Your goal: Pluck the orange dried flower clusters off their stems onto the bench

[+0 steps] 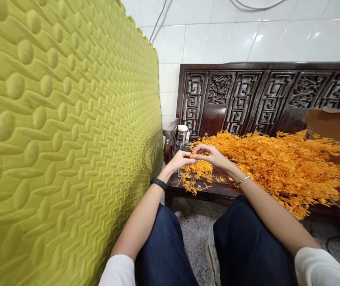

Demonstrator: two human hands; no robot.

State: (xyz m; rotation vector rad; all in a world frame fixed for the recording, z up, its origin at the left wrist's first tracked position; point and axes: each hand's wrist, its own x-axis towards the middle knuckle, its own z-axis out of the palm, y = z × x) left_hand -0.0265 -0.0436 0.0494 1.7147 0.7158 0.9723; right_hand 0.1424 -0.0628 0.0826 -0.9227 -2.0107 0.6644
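Observation:
My left hand (pixel 179 160) and my right hand (pixel 210 155) meet over the left end of a dark wooden bench seat. The fingertips of both are pinched together on a small orange flower sprig (pixel 193 156), mostly covered by the fingers. Just beneath my hands lies a small heap of orange flower pieces (pixel 201 170), with a loose stemmed sprig (pixel 192 186) near the seat's front edge. A large bundle of orange dried-looking flowers (pixel 272 163) spreads over the bench to the right of my right hand.
A clear jar with a white lid (pixel 182 134) stands by the bench armrest (pixel 168 143). The bench's carved backrest (pixel 223 101) runs along a white tiled wall (pixel 205 39). A tall yellow-green foam mat (pixel 68 143) stands close on the left. Brown cardboard (pixel 333 125) lies behind the flowers.

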